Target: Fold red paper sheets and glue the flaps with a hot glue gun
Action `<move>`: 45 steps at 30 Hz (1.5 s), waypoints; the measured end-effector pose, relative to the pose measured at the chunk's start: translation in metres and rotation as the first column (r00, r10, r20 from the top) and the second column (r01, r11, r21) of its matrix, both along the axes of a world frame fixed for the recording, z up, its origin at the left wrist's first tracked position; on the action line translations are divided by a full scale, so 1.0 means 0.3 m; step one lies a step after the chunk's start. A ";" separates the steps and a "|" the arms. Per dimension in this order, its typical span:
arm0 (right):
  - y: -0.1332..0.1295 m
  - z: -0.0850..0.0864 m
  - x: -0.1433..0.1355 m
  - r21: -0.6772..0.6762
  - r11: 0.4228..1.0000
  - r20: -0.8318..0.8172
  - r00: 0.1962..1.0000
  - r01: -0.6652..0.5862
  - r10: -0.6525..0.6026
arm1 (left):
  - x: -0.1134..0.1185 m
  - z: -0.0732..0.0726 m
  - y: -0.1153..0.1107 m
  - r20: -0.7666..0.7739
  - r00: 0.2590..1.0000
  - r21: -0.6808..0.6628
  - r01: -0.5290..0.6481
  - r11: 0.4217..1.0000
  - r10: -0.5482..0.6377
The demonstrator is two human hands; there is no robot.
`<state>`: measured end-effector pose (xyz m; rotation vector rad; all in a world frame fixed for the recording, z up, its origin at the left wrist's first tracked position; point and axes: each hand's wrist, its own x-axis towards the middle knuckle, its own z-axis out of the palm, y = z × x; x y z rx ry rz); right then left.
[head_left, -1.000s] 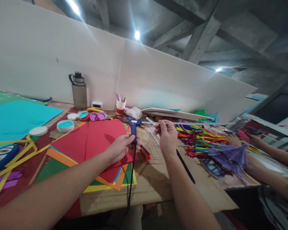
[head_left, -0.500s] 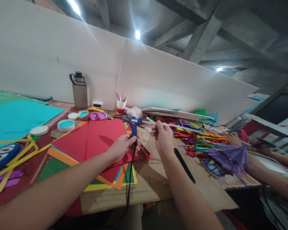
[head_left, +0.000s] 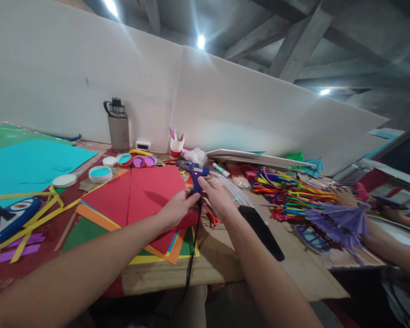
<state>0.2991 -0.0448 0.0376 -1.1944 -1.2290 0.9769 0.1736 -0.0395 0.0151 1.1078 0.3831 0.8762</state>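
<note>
A blue hot glue gun (head_left: pixel 197 180) with a small red light points to the left above red paper. My left hand (head_left: pixel 179 207) is closed round the lower part of its handle, where the black cord (head_left: pixel 193 248) hangs down. Against the right side of the same handle, my right hand (head_left: pixel 217 196) is closed too, its fingertips partly hidden. Long clear glue sticks (head_left: pixel 239 193) lie behind and to the right of that hand. Under the gun are stacked sheets of coloured paper (head_left: pixel 105 196), red on top. A red-and-black tool (head_left: pixel 213 216) shows partly beneath my hands.
A bottle (head_left: pixel 119 130) and a cup of pens (head_left: pixel 176 148) stand along the white partition. Open paint tubs (head_left: pixel 100 173) sit at the left. Pipe cleaners (head_left: pixel 294 191), a purple paper umbrella (head_left: pixel 338 223) and a black object (head_left: pixel 261 232) lie right, near another person's arm (head_left: pixel 382 237).
My right hand has let go of the long clear glue stick behind the gun and come left onto the gun's handle. My left hand still grips the gun.
</note>
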 end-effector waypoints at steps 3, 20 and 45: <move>-0.013 -0.009 -0.014 -0.098 0.995 0.117 0.993 -0.020 0.032 | 0.001 -0.004 0.000 -0.125 0.992 0.131 0.015 0.991 0.002; -0.059 0.003 -0.018 0.146 0.989 0.271 0.960 0.028 -0.067 | -0.218 0.089 -0.036 -0.582 0.603 0.709 0.048 0.704 0.545; -0.073 -0.012 0.086 0.069 0.998 0.427 0.904 0.007 -0.036 | -0.356 0.064 -0.085 -0.639 0.350 0.666 0.697 0.265 0.684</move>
